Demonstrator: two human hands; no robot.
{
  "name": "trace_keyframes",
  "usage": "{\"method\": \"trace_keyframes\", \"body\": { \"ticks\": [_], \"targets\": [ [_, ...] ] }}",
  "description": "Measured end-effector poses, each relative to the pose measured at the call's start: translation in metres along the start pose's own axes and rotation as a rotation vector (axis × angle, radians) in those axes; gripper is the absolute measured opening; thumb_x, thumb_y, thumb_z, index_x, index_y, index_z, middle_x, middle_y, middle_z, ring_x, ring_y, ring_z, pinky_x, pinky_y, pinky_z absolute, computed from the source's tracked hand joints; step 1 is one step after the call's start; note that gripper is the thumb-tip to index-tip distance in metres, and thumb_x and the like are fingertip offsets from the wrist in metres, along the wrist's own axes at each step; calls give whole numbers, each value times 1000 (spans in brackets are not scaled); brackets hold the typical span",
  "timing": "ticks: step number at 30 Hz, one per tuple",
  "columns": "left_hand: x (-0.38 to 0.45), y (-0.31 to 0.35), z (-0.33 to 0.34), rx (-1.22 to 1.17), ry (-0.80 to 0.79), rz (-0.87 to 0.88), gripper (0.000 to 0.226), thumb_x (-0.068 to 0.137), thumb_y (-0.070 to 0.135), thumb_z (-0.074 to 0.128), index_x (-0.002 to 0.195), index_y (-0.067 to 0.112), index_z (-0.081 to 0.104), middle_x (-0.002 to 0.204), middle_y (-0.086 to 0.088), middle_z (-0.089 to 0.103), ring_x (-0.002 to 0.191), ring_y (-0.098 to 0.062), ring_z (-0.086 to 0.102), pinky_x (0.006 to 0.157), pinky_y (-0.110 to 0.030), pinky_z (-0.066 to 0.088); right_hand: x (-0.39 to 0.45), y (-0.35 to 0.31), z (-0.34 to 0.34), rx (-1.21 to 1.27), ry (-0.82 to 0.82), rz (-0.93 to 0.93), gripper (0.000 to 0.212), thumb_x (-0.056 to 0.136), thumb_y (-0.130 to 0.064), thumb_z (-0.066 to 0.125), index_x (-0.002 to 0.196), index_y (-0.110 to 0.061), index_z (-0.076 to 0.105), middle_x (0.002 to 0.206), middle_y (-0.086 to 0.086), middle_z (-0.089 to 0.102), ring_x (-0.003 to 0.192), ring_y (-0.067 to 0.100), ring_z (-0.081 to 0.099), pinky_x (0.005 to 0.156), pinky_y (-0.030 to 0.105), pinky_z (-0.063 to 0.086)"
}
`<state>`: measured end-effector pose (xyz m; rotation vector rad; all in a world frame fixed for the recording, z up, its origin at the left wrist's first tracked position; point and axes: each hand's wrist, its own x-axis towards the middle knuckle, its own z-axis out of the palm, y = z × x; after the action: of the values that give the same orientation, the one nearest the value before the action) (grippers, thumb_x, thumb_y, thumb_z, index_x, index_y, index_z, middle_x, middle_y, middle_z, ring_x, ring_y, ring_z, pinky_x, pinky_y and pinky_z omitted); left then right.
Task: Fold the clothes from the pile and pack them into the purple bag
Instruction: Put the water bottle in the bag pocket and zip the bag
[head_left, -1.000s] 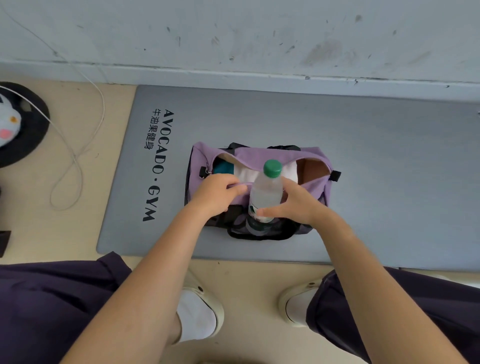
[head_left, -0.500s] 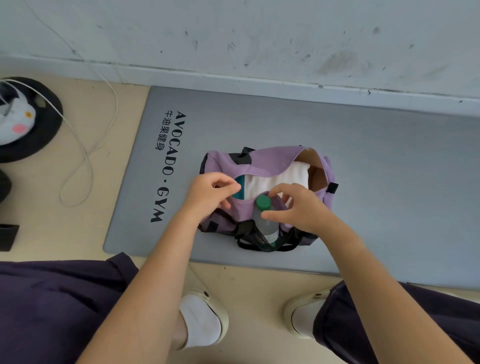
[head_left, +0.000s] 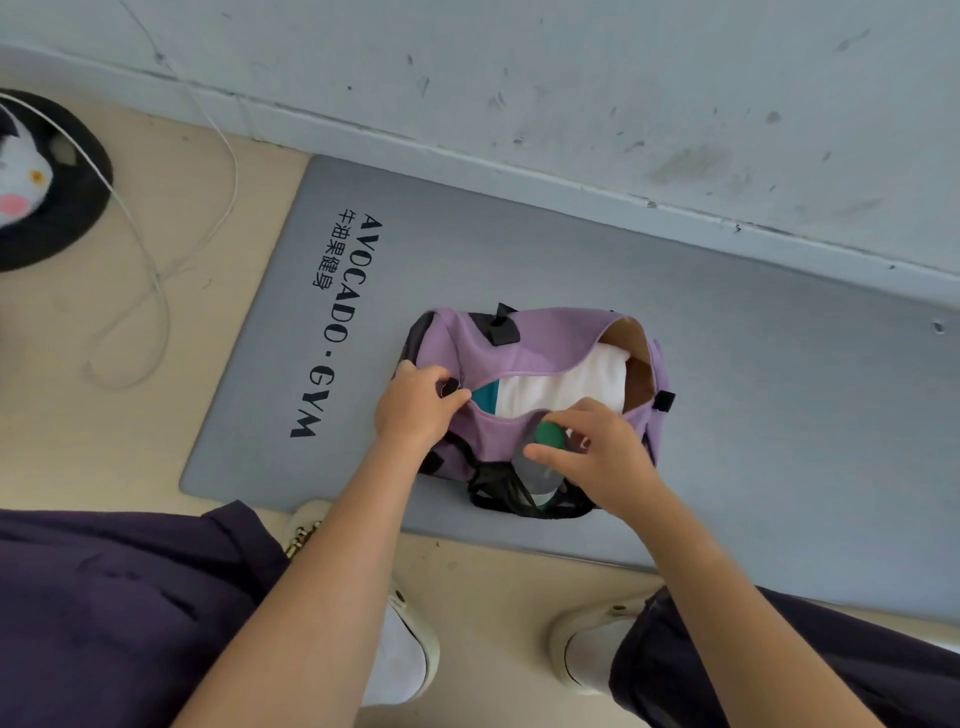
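Note:
The purple bag (head_left: 524, 345) lies open on a grey gym mat (head_left: 727, 395). Folded clothes fill it: a white piece (head_left: 561, 387) and a teal one (head_left: 485, 397) show through the opening. A clear water bottle with a green cap (head_left: 549, 435) stands in the black mesh side pocket (head_left: 514, 493) at the bag's near side. My left hand (head_left: 415, 405) pinches the bag's near rim at the left end of the opening. My right hand (head_left: 597, 452) is curled over the bottle, thumb and fingers around its neck below the cap.
The mat, printed AVOCADO GYM, lies against a pale wall (head_left: 571, 78). A white cable (head_left: 150, 270) loops over the beige floor at the left, beside a black round cushion with a plush toy (head_left: 31, 182). My shoes (head_left: 405, 649) and dark trousers fill the bottom edge.
The bottle has gone from held upright above the pocket to pushed deep into the mesh pocket. My right hand followed it down. The view tilted and moved closer.

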<state>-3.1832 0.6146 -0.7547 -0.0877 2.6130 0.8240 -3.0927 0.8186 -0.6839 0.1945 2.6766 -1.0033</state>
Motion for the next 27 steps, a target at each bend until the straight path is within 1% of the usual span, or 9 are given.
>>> {"method": "trace_keyframes", "body": {
  "ticks": [3, 5, 8, 10, 13, 18, 22, 24, 27],
  "targets": [
    [3, -1, 2, -76, -2, -32, 23, 87, 41, 70, 103, 24, 69, 102, 1, 45, 87, -23, 54, 71, -32, 41, -4, 1, -5, 13, -51, 64, 25, 79, -39, 76, 97, -23, 68, 90, -7, 56, 79, 12, 54, 67, 14, 41],
    [5, -3, 1, -190, -6, -52, 14, 85, 33, 73, 94, 22, 70, 103, -1, 54, 87, -21, 56, 73, -31, 44, -2, -2, -12, -99, -103, 101, 27, 81, -39, 74, 101, -24, 66, 97, -6, 56, 87, 14, 56, 71, 14, 41],
    [11, -4, -11, -418, -48, -67, 8, 84, 22, 75, 88, 19, 70, 92, 2, 66, 81, -14, 59, 76, -28, 46, 12, -22, -20, -226, 23, 29, 29, 81, -40, 74, 102, -21, 67, 105, -6, 54, 95, 10, 53, 76, 13, 40],
    [12, -4, -25, -596, -112, -91, 8, 85, 18, 74, 86, 19, 66, 82, 5, 67, 74, -9, 63, 70, -27, 48, 24, -45, -14, -131, 103, -48, 21, 82, -32, 74, 98, -22, 66, 99, -8, 58, 89, 4, 53, 71, 7, 39],
    [12, -7, -46, -772, -207, -102, 7, 88, 14, 70, 88, 16, 63, 79, 1, 70, 61, -5, 66, 52, -23, 48, 45, -74, 14, 71, 43, -42, 20, 85, -22, 71, 104, -22, 66, 93, -9, 64, 85, 3, 58, 72, 9, 41],
    [8, -20, -67, -908, -303, -93, 8, 87, 10, 71, 94, 10, 68, 78, -2, 73, 66, -11, 69, 63, -22, 54, 76, -88, 53, 233, -26, 91, 48, 81, -37, 75, 124, -28, 56, 75, -6, 54, 63, 1, 48, 60, 11, 39],
    [8, -32, -71, -1033, -356, -116, 6, 89, 7, 68, 93, 11, 70, 74, -3, 74, 67, -13, 71, 65, -21, 57, 87, -84, 61, 281, 20, 68, 27, 79, -33, 79, 103, -29, 66, 59, -12, 43, 51, 1, 39, 53, 10, 35],
    [9, -36, -72, -1075, -369, -138, 7, 89, 7, 67, 94, 11, 71, 76, -5, 75, 67, -13, 71, 62, -20, 56, 88, -85, 60, 318, 52, 43, 13, 81, -22, 77, 89, -28, 69, 53, -13, 47, 50, 1, 40, 52, 9, 35],
    [10, -38, -70, -1100, -373, -150, 8, 89, 9, 68, 95, 11, 72, 79, -6, 75, 69, -14, 71, 61, -19, 54, 88, -85, 56, 335, 90, 8, 18, 82, -13, 74, 77, -28, 66, 60, -14, 60, 54, -3, 49, 55, 8, 40]
  ]
}}
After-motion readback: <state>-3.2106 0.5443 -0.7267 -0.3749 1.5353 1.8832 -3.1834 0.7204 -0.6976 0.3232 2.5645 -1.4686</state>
